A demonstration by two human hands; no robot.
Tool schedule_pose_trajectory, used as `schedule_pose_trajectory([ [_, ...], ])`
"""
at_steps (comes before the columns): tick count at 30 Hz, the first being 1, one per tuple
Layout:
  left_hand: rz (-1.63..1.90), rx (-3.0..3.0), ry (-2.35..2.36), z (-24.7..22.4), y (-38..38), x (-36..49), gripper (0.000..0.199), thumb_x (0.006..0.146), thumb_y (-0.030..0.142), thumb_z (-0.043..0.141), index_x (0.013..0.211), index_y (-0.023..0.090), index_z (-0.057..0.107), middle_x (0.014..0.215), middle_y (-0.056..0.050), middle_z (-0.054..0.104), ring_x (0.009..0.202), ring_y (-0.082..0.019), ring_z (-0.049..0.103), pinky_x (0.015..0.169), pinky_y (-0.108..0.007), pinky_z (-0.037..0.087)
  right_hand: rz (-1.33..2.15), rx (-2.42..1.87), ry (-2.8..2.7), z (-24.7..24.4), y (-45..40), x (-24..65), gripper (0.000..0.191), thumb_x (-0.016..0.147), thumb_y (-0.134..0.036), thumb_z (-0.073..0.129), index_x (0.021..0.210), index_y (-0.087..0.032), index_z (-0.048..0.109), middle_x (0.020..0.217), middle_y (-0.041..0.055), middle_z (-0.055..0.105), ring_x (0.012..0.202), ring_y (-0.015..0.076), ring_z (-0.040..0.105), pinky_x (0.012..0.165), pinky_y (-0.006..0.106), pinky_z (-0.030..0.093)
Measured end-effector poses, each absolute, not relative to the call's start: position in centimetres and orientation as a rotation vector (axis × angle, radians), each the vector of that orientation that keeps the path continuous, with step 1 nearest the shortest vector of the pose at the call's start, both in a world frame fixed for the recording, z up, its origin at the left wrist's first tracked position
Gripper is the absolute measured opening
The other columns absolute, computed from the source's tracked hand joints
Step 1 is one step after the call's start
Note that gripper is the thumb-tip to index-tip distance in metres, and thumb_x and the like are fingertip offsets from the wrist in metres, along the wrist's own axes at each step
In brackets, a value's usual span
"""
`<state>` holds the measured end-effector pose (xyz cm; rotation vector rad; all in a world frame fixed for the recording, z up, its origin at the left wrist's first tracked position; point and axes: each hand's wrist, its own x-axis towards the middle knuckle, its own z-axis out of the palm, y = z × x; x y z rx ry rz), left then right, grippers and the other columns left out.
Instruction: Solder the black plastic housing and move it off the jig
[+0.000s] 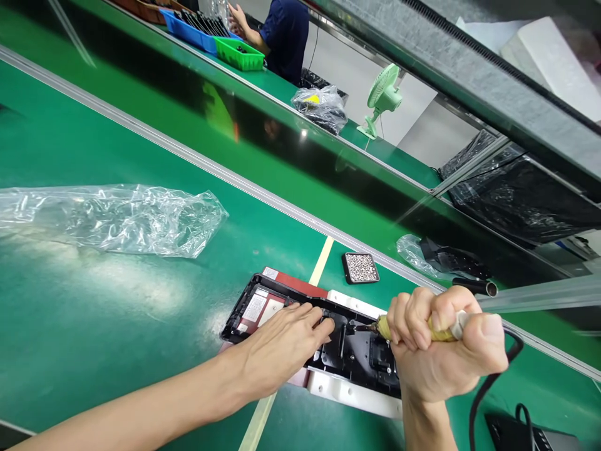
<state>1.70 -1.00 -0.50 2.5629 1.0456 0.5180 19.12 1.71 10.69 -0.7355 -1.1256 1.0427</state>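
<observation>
A long black plastic housing point(359, 357) lies slanted across a red and white fixture point(345, 391), its inside with screw posts and small parts facing up. My left hand point(291, 338) rests over its middle, fingers bent down at the far wall and thumb inside, holding it; the fingertips are partly hidden. My right hand point(436, 341) is closed in a fist round a corded electric screwdriver point(385, 327) with a yellow-wrapped grip. The tool lies nearly level, its tip at a small part inside the housing. Just beyond the fixture sits a small black tray of screws point(361, 268).
A clear plastic bag point(117, 219) lies at left on the green table point(84, 319). The tool's black cord point(479, 401) hangs near a black box point(539, 432). Behind a metal rail point(188, 156) are bagged parts point(446, 257), bins point(239, 55), a fan point(382, 94) and a co-worker point(286, 37).
</observation>
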Motion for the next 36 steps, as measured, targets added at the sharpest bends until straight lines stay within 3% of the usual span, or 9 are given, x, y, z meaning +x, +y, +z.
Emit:
schedule_pose_trajectory([
  [7, 0.482, 2.587, 1.075, -0.83, -0.86, 1.75, 0.014, 0.103, 0.016, 0.043, 0.11, 0.02, 0.056, 0.093, -0.003, 0.058, 0.081, -0.023, 0.056, 0.071, -0.039, 0.042, 1.015, -0.739, -1.098, 10.56, 1.69, 18.79, 0.037, 0.089, -0.043, 0.052, 0.061, -0.02, 0.049, 0.039, -0.0064, 0.035, 0.033, 0.008, 0.026, 0.032, 0.019, 0.031],
  [36, 0.488, 2.588, 1.07, -0.61, -0.85, 1.77, 0.012, 0.103, 0.018, 0.045, 0.107, 0.02, 0.056, 0.092, -0.003, 0.059, 0.081, -0.024, 0.056, 0.071, -0.041, 0.043, 1.04, -0.747, -1.09, 10.72, 1.74, 19.05, 0.037, 0.088, -0.044, 0.05, 0.06, -0.02, 0.048, 0.039, -0.0062, 0.035, 0.032, 0.0088, 0.027, 0.031, 0.02, 0.032],
])
